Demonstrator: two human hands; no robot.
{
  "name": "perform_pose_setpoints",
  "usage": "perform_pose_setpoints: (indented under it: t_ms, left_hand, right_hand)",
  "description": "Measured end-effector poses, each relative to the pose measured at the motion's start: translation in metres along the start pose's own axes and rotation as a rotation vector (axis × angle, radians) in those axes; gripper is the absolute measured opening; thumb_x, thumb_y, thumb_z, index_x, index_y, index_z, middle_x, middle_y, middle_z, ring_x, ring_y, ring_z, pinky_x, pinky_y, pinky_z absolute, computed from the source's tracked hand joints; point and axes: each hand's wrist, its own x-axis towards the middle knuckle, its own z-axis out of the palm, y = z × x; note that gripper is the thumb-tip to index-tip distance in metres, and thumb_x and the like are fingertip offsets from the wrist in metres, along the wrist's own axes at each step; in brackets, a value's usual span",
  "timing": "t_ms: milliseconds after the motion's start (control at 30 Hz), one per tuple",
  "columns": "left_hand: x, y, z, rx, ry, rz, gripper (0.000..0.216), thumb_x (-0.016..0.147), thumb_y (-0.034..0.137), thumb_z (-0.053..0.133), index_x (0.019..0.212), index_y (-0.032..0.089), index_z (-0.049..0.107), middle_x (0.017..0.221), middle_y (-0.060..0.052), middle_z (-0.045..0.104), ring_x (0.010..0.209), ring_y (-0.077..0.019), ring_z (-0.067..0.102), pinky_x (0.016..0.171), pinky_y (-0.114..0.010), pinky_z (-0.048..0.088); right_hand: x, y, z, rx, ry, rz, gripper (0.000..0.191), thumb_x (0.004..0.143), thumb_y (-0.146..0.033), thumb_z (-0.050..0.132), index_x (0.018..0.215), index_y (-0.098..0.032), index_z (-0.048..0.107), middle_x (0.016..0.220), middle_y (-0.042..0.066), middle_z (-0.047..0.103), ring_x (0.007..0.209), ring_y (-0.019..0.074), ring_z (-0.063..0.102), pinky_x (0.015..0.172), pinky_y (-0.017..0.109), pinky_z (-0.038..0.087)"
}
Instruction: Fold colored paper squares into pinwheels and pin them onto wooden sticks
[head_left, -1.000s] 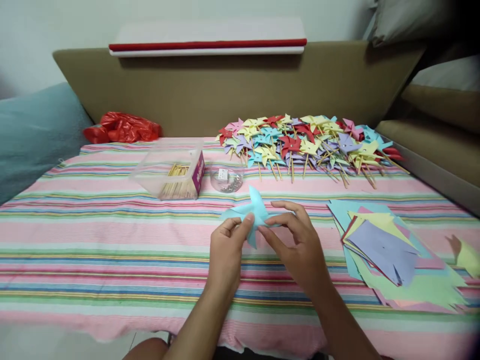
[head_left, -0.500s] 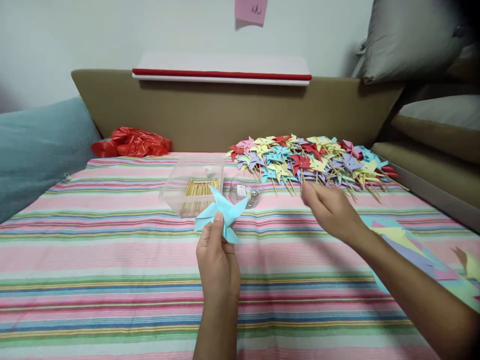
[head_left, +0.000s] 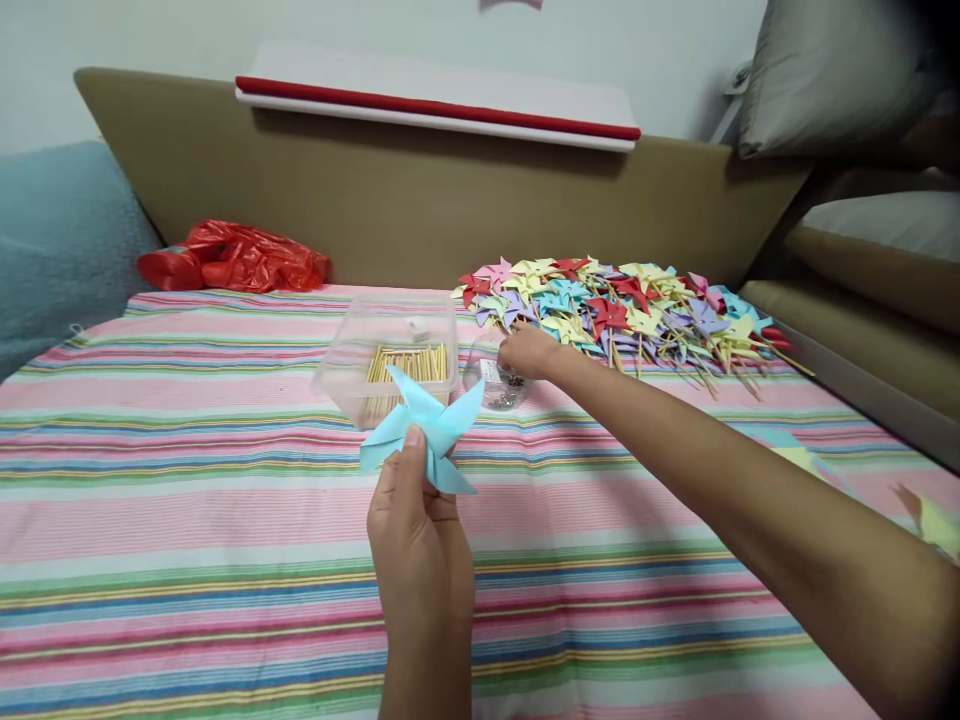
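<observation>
My left hand (head_left: 418,535) is raised over the striped cloth and pinches the centre of a folded light-blue paper pinwheel (head_left: 421,428). My right hand (head_left: 529,351) is stretched forward, its fingers bunched together at the mouth of a small clear round container of pins (head_left: 501,384). I cannot make out whether the fingers hold a pin. Just left of that container stands a clear plastic box of wooden sticks (head_left: 390,362).
A large heap of finished coloured pinwheels on sticks (head_left: 622,307) lies at the back right. A red plastic bag (head_left: 232,258) sits at the back left against the brown headboard (head_left: 420,195). Loose coloured paper (head_left: 934,520) shows at the right edge.
My right hand let go of the pinwheel and reached forward to the pin container. My left hand kept the blue pinwheel and lifted it slightly left.
</observation>
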Motion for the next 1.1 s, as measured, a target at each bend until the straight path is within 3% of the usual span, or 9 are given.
perform_pose_setpoints:
  t_ms: [467, 667, 833, 967, 1100]
  left_hand:
    - [0.003, -0.002, 0.000, 0.039, 0.008, -0.014, 0.009, 0.091, 0.019, 0.069, 0.095, 0.017, 0.076, 0.096, -0.002, 0.075, 0.077, -0.0080, 0.068, 0.066, -0.015, 0.057]
    - [0.002, -0.004, 0.003, 0.039, 0.025, -0.006, 0.010, 0.091, 0.014, 0.066, 0.092, 0.016, 0.076, 0.091, -0.002, 0.074, 0.074, -0.0080, 0.067, 0.064, -0.015, 0.057]
    - [-0.002, -0.010, 0.007, 0.042, -0.020, -0.006, 0.011, 0.091, 0.013, 0.066, 0.089, 0.016, 0.076, 0.091, -0.002, 0.073, 0.077, -0.0081, 0.067, 0.065, -0.014, 0.057]
    - [-0.004, -0.014, 0.008, 0.042, -0.037, -0.027, 0.008, 0.090, 0.013, 0.067, 0.089, 0.015, 0.075, 0.088, -0.001, 0.071, 0.073, -0.0071, 0.065, 0.064, -0.014, 0.056]
    - [-0.008, -0.020, 0.011, 0.042, -0.075, -0.021, 0.004, 0.088, 0.014, 0.071, 0.087, 0.014, 0.074, 0.085, -0.001, 0.070, 0.074, -0.0069, 0.064, 0.066, -0.014, 0.054]
  right_hand:
    - [0.001, -0.003, 0.005, -0.042, 0.000, 0.006, 0.025, 0.096, -0.038, 0.063, 0.103, -0.014, 0.069, 0.108, 0.007, 0.072, 0.104, 0.0226, 0.067, 0.102, 0.050, 0.047]
    - [-0.012, 0.009, -0.001, -0.016, 0.052, -0.021, 0.027, 0.098, -0.035, 0.061, 0.113, -0.013, 0.066, 0.118, 0.010, 0.067, 0.102, 0.0218, 0.067, 0.091, 0.043, 0.054]
    - [-0.030, 0.016, -0.012, 0.034, 0.088, -0.011, 0.020, 0.098, -0.015, 0.054, 0.112, -0.010, 0.066, 0.123, 0.016, 0.065, 0.094, 0.0211, 0.067, 0.080, 0.034, 0.052]
    - [-0.078, 0.016, -0.017, 0.106, 0.185, 0.035, 0.027, 0.100, -0.012, 0.041, 0.114, -0.008, 0.064, 0.125, 0.020, 0.062, 0.093, 0.0236, 0.066, 0.074, 0.033, 0.046]
    - [-0.170, 0.004, 0.017, 0.183, 0.195, 0.056, 0.025, 0.102, -0.018, 0.043, 0.100, -0.014, 0.068, 0.106, 0.014, 0.068, 0.089, 0.0244, 0.065, 0.077, 0.035, 0.044]
